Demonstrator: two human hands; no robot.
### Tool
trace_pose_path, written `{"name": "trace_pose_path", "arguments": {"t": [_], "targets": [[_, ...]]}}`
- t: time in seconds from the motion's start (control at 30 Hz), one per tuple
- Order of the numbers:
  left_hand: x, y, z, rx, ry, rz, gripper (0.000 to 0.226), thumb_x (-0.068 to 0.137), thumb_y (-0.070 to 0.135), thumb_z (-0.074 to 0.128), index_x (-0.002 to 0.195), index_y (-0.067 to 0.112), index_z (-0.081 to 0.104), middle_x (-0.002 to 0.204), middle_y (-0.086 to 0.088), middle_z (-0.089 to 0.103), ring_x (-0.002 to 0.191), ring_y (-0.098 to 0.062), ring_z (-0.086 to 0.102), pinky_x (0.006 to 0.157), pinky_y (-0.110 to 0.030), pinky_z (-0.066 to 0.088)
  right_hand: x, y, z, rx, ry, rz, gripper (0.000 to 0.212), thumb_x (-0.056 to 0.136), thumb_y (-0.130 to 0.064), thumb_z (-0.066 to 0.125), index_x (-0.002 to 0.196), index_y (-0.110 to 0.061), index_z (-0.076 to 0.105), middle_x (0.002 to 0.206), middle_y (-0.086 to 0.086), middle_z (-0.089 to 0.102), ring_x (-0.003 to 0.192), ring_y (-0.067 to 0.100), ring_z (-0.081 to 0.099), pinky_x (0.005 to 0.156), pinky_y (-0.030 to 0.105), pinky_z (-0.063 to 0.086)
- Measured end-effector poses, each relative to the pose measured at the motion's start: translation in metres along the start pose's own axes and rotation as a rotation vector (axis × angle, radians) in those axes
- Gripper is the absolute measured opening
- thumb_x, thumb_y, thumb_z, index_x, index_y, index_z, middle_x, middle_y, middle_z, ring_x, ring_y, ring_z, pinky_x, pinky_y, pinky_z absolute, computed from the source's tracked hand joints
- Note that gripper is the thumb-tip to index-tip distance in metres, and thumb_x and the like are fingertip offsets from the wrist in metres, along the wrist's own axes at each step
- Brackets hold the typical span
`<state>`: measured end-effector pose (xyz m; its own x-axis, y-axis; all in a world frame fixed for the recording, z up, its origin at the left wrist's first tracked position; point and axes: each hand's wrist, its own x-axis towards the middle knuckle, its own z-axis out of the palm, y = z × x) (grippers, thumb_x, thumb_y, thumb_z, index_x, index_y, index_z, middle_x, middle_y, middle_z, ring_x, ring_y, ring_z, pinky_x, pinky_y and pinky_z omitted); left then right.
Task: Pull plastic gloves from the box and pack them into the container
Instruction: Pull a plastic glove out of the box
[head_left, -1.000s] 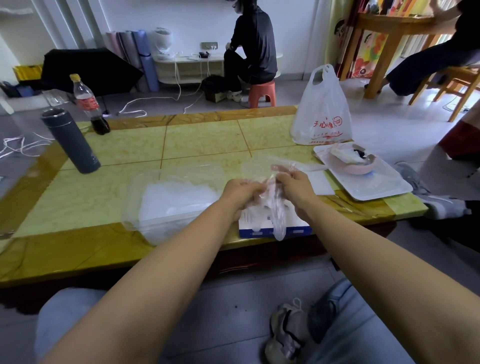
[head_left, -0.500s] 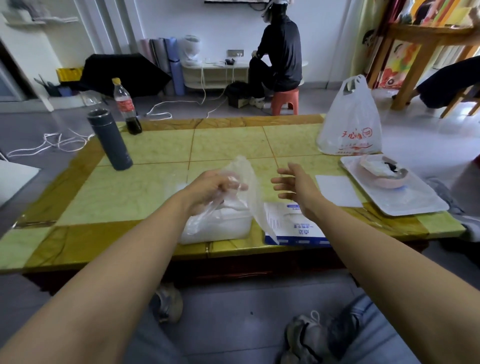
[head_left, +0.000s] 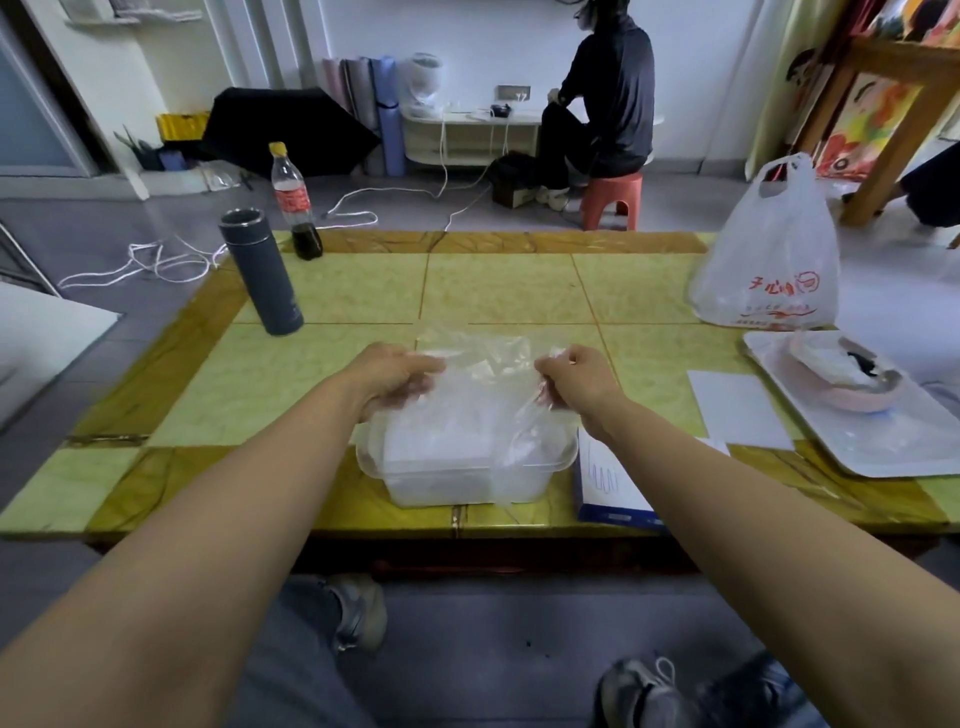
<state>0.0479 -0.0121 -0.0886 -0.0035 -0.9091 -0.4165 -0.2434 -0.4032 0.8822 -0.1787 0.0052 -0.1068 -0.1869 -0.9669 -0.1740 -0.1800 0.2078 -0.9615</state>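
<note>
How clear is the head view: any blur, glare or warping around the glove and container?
Head view: sharp at centre; wide-angle warp bows the table at its edges; light soft, no harsh glare; the see-through glove, held by left hand and right hand over the container, shows only faint outlines.

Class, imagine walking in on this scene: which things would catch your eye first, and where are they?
The left hand and right hand stretch a clear plastic glove above the see-through container at the near edge of the table. A white shopping bag stands at the far right, a dark flask at the far left.
</note>
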Motion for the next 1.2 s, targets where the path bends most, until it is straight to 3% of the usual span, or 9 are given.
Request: {"name": "trace_pose_path", "arguments": {"t": [0.1,0.23,0.4,0.47,0.6,0.67,0.77,1.0,1.2], "targets": [[0.006,0.000,-0.002,-0.342,0.029,-0.077,0.032,0.079,0.028,0.077,0.106,0.013,0.069,0.082,-0.003,0.073,0.075,-0.010,0.064,0.065,-0.027,0.057,0.006,0.002,0.006,0.072,0.023,0.059,0.011,0.093,-0.002,0.054,0.083,-0.005,0.051,0.060,0.012,0.061,0.039,0.014,0.058,0.042,0.025,0.051],[0.009,-0.004,0.012,-0.219,-0.023,-0.127,0.065,0.070,0.011,0.084,0.128,0.005,0.055,0.125,-0.014,0.058,0.096,-0.024,0.067,0.067,-0.035,0.060,0.005,0.004,0.021,0.049,-0.026,0.110,0.003,0.094,-0.003,0.051,0.097,-0.001,0.052,0.069,0.014,0.066,0.049,0.022,0.063,0.053,0.034,0.058],[0.013,-0.017,0.021,0.409,0.207,0.013,0.055,0.079,0.000,0.065,0.130,0.011,0.048,0.105,-0.009,0.061,0.074,-0.020,0.062,0.053,-0.026,0.050,0.003,0.006,0.031,-0.353,-0.022,0.013,0.022,0.089,0.001,0.047,0.071,-0.010,0.050,0.074,0.017,0.067,0.061,0.026,0.064,0.068,0.046,0.058],[0.012,-0.022,0.017,0.672,0.245,0.060,0.050,0.078,0.004,0.062,0.126,0.013,0.051,0.099,-0.007,0.066,0.084,-0.022,0.064,0.055,-0.025,0.043,0.005,0.011,0.031,-0.392,-0.016,0.001,0.006,0.090,-0.002,0.051,0.091,-0.005,0.056,0.076,0.015,0.067,0.055,0.022,0.062,0.065,0.041,0.059],[0.017,-0.032,0.018,0.833,0.247,0.113,0.046,0.079,0.001,0.059,0.124,0.011,0.052,0.100,-0.010,0.068,0.088,-0.027,0.066,0.063,-0.029,0.050,0.010,0.017,0.032,-0.426,0.033,-0.096,0.047,0.088,-0.011,0.065,0.128,-0.009,0.041,0.117,0.014,0.060,0.083,0.026,0.067,0.079,0.037,0.056],[0.019,-0.036,0.023,0.884,0.243,0.126,0.044,0.079,-0.002,0.057,0.121,0.010,0.051,0.092,-0.011,0.066,0.081,-0.027,0.066,0.065,-0.034,0.058,0.010,0.016,0.035,-0.585,0.158,-0.284,0.055,0.086,-0.015,0.068,0.133,-0.010,0.041,0.129,0.009,0.048,0.112,0.024,0.052,0.093,0.032,0.045],[0.021,-0.042,0.027,0.923,0.274,0.142,0.046,0.081,-0.005,0.053,0.124,0.007,0.048,0.094,-0.012,0.063,0.080,-0.028,0.065,0.065,-0.036,0.059,0.006,0.012,0.039,-0.694,0.258,-0.553,0.040,0.082,-0.013,0.066,0.119,-0.015,0.053,0.117,0.003,0.049,0.106,0.019,0.044,0.089,0.029,0.036],[0.015,-0.035,0.033,1.055,0.278,0.133,0.054,0.083,0.000,0.058,0.134,0.007,0.041,0.111,-0.012,0.056,0.093,-0.028,0.057,0.062,-0.029,0.043,0.006,0.021,0.052,-0.917,-0.435,-0.082,0.032,0.088,-0.004,0.054,0.115,0.008,0.063,0.116,0.023,0.065,0.077,0.023,0.061,0.081,0.039,0.054],[-0.003,0.000,0.069,1.360,0.420,0.628,0.041,0.078,0.001,0.062,0.116,0.015,0.054,0.118,-0.008,0.044,0.108,-0.026,0.044,0.080,-0.030,0.036,0.011,0.027,0.058,-1.072,-0.598,0.001,0.035,0.094,-0.008,0.050,0.124,0.009,0.057,0.130,0.019,0.057,0.109,0.031,0.057,0.091,0.036,0.048]]}}
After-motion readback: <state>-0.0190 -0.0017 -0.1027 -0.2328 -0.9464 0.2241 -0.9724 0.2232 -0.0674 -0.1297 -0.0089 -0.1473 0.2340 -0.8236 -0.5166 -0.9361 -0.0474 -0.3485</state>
